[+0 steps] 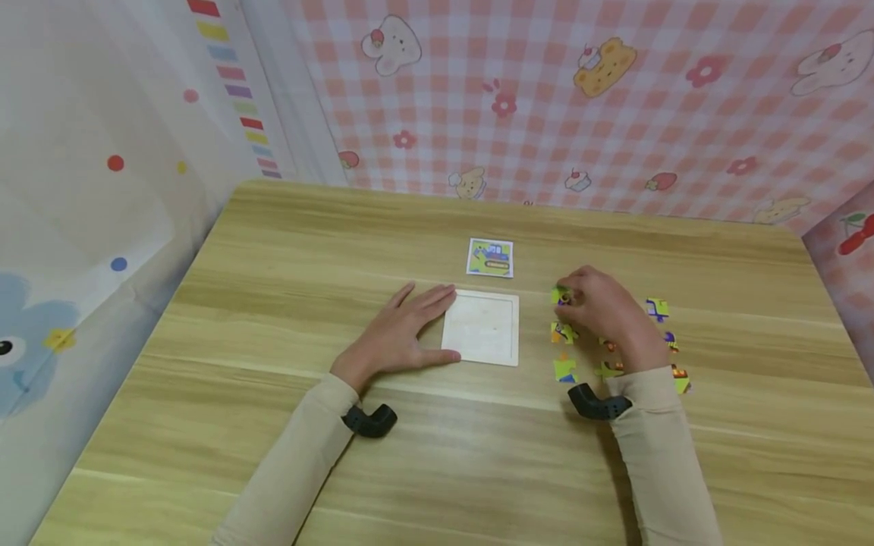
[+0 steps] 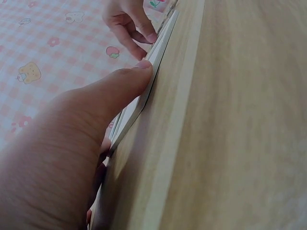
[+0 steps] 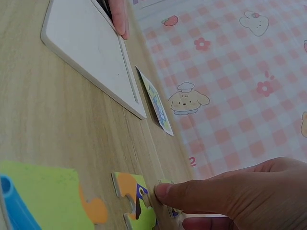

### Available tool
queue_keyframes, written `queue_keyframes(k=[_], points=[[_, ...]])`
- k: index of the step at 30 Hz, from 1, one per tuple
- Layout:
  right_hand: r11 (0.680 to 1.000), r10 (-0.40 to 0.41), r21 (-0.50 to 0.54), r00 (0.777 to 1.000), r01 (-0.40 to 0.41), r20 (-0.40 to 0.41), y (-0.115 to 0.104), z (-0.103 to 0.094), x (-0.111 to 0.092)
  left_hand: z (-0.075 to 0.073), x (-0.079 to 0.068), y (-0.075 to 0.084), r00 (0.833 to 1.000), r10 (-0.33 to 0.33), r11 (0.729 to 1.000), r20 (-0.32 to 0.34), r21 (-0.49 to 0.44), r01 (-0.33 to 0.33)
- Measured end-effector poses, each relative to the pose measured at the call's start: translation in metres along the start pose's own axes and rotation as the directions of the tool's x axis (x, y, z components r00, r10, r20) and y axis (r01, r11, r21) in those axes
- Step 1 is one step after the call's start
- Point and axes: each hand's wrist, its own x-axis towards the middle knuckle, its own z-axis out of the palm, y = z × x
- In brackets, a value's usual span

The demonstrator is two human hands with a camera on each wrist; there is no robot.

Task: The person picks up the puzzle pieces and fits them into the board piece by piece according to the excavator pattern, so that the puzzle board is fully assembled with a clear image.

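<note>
In the head view my left hand point(image 1: 410, 326) lies at the left side of a shallow white puzzle tray point(image 1: 481, 326). Its fingers are extended, with the thumb at the near corner and fingertips at the far corner. To the right, my right hand point(image 1: 608, 307) pinches a yellow-green puzzle piece point(image 1: 560, 295) between thumb and fingers, close over the table. The right wrist view shows the thumb partly covering that piece. Just nearer me lie an orange-and-green piece point(image 1: 563, 332) and a green piece point(image 1: 564, 369) with an orange knob.
Behind the tray lies a small picture card point(image 1: 489, 258) showing a colourful vehicle. More pieces, including a yellow one point(image 1: 658, 308) and another point(image 1: 681, 379), lie to the right, some hidden under the right arm. A checked cloth point(image 1: 546, 114) hangs behind the wooden table point(image 1: 328, 250).
</note>
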Motion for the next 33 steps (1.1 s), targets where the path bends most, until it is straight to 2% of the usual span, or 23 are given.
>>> queue_keyframes(k=[5, 13, 22, 33], points=[[1.000, 0.013, 0.022, 1.000, -0.013, -0.004, 0.0010, -0.0008, -0.0001, -0.0004, 0.0013, -0.0004, 1.000, 0.007, 1.000, -0.004, 0.003, -0.007], [1.000, -0.021, 0.003, 0.999, 0.021, -0.039, 0.0022, 0.0017, 0.0036, -0.0008, 0.0021, -0.0009, 1.000, 0.012, 1.000, -0.008, 0.004, -0.012], [1.000, -0.006, -0.004, 0.999, 0.006, -0.044, 0.0021, 0.0031, 0.0064, -0.0006, 0.0014, -0.0010, 1.000, 0.009, 1.000, -0.005, 0.012, -0.009], [0.993, 0.044, 0.110, 0.997, -0.038, -0.056, 0.0017, 0.0044, 0.0049, 0.0002, -0.0003, -0.0004, 1.000, 0.012, 1.000, -0.015, -0.002, -0.012]])
